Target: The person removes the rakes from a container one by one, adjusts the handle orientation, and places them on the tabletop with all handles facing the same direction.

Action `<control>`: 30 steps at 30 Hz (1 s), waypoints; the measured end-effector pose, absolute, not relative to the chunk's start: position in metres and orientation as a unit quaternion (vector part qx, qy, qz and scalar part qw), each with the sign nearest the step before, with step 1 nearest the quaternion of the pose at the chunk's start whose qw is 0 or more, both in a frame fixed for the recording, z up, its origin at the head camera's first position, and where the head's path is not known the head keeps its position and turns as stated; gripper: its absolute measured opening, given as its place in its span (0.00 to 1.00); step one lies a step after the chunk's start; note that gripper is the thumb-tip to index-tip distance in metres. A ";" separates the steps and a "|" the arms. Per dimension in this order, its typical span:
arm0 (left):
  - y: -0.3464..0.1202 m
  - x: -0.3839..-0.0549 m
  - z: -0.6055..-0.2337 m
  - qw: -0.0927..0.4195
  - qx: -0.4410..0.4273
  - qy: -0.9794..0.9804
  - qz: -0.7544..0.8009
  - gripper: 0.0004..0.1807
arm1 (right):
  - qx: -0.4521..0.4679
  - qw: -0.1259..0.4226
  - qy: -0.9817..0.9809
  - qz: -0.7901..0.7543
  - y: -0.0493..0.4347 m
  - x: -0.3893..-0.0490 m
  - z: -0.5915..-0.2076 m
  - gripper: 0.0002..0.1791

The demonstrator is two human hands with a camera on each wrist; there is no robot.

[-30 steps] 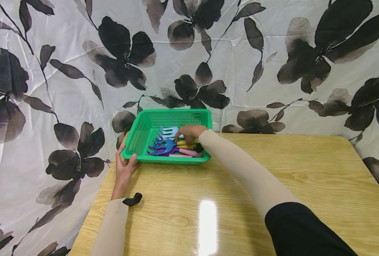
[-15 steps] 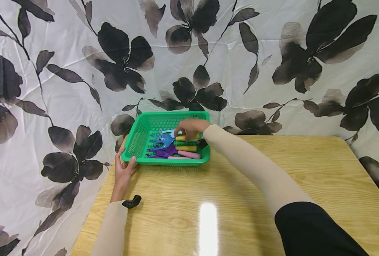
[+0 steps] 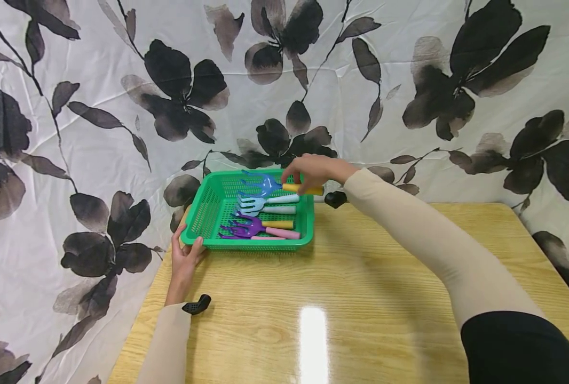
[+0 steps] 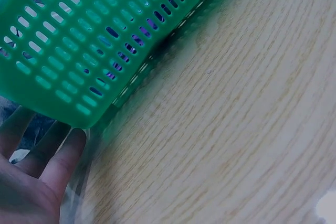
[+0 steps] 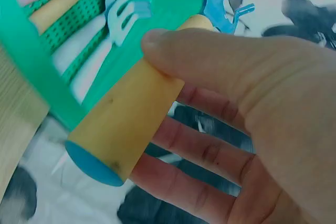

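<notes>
In the head view, a green plastic basket with perforated walls is sitting on a glossy wood-grain table, and a creased floral cloth is hanging behind. The left hand is gripping the basket's near-left corner, its thumb over the rim. The right hand is pinching the yellow handle of a blue rake and holding it over the basket's far side, its curved tines pointing left. Light-blue rakes and purple rakes are lying in the basket.

In the left wrist view, fingertips are touching the basket's rounded corner, and rows of oblong slots are running along its wall.

In the right wrist view, the thumb is pressing on the smooth, tapering handle, with the other fingers behind it. The handle is widening toward a flat blue end and showing small dark marks; the blue head is appearing beyond the thumb.
</notes>
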State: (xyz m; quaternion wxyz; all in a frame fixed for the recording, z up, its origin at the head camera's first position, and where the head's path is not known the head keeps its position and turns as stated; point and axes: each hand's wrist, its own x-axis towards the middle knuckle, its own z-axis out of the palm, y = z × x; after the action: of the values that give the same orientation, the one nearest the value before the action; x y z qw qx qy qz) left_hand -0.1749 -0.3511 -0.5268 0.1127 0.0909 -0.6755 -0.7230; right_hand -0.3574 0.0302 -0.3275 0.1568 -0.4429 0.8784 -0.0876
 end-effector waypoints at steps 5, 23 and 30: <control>-0.347 -0.175 -0.525 0.114 0.088 -0.674 -0.724 0.41 | -0.424 0.151 0.883 -0.131 0.074 -0.357 -0.322 0.26; -0.348 -0.171 -0.526 0.114 0.098 -0.677 -0.720 0.41 | -0.298 0.129 0.920 -0.217 0.230 -0.314 -0.343 0.28; -0.347 -0.171 -0.526 0.115 0.097 -0.682 -0.715 0.41 | -0.242 0.120 0.934 -0.234 0.289 -0.292 -0.369 0.30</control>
State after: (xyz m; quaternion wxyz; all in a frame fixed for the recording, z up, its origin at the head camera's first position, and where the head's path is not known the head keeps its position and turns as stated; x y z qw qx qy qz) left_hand -0.1714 -0.3472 -0.5263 0.1149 0.0969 -0.6824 -0.7153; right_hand -0.2917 0.2893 -0.3688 0.1200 -0.2416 0.9341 -0.2339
